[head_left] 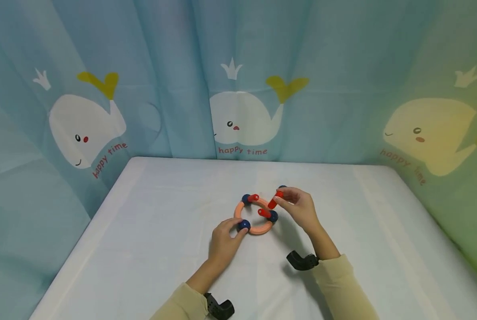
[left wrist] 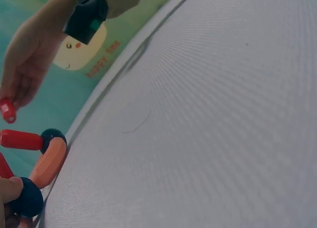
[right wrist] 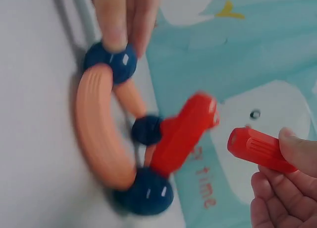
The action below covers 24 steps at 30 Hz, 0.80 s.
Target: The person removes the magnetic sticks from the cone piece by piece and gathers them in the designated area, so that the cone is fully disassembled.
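Peach ring (head_left: 261, 229) with navy balls (head_left: 274, 216) lies on the counter (head_left: 366, 240), nearer its far edge. Fingers of the left hand (head_left: 223, 240) pinch the near-left ball (head_left: 244, 225); those of the right hand (head_left: 301, 208) are clamped on a red rod (head_left: 272, 202) over the ring. From here, I'd hold that ball steady and lower the rod's bare tip gently, missing the two rods (head_left: 264, 213) rising from the ring. Both sides leave plenty of room.
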{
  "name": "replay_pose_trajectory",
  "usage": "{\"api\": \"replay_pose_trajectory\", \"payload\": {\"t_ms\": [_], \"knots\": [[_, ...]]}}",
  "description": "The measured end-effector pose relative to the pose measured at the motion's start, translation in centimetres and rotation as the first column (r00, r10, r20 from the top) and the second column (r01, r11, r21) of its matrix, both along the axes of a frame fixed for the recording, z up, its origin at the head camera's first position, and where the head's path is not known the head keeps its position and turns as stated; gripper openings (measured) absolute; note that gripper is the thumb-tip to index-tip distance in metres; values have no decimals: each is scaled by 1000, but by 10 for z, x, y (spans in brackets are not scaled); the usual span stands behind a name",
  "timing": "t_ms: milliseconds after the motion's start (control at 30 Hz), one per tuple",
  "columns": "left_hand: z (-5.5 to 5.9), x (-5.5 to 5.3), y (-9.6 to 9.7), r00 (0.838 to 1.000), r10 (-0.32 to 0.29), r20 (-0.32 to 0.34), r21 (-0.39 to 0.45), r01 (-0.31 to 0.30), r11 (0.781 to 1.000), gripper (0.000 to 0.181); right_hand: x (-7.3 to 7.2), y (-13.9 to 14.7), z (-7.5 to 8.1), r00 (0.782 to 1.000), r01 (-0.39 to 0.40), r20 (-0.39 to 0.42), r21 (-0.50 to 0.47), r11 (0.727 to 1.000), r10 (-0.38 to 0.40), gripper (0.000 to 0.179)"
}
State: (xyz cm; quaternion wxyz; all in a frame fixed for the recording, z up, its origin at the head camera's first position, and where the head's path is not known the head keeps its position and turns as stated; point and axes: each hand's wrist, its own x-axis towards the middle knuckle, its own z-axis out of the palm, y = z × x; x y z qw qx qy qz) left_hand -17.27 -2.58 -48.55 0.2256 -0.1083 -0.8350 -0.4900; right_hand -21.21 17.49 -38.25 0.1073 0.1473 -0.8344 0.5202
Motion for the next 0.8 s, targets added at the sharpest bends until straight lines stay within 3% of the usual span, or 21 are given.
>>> {"api": "replay_pose_trajectory", "payload": {"t_ms": [167, 433, 667, 800], "knots": [[0, -1, -2, 1000, 7, 0, -9, -7, 1000, 29, -15, 27, -22, 994, 43, 95, 30, 999, -46, 35], [2, -3, -7, 999, 50, 18, -8, -50, 999, 27, -23, 47, -37, 970, 99, 207, 142, 985, -127, 36], [1, -3, -6, 999, 44, 20, -11, -44, 999, 28, -28, 50, -49, 934, 50, 331, 250, 967, -134, 33], [1, -3, -5, 999, 42, 28, -12, -41, 999, 28, -32, 50, -51, 929, 3, 353, 291, 957, -110, 32]]}}
